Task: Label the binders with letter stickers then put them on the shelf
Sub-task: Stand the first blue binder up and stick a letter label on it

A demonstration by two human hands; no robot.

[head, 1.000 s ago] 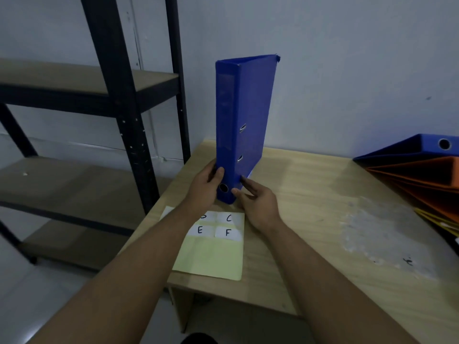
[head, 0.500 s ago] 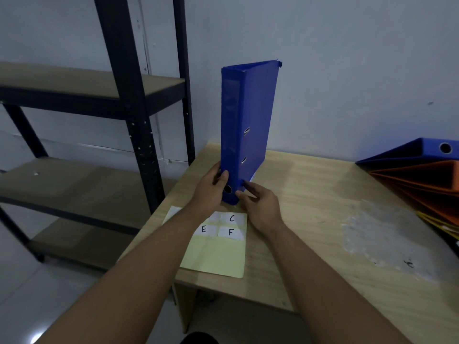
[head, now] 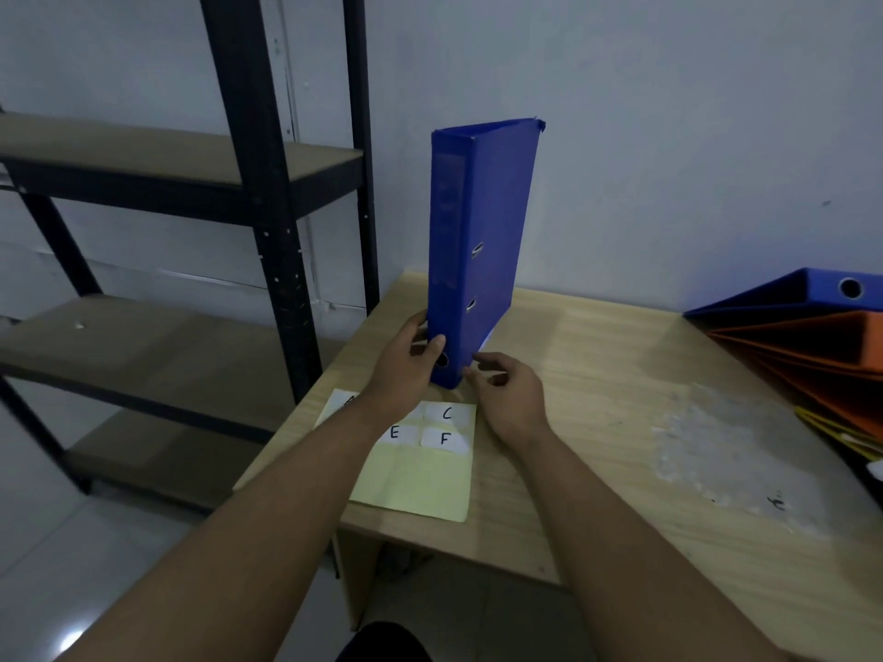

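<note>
Showing C, E, F, the sticker sheet lies by the binder.

Glossy plastic binder, matt wood-grain table, black metal shelf.

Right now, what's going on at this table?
A person holds a blue binder upright on the table. The left hand grips its spine near the bottom; the right hand hovers loosely curled beside its base, touch unclear. A sticker sheet showing C, E and F lies in front. No sticker shows on the spine yet.
</note>
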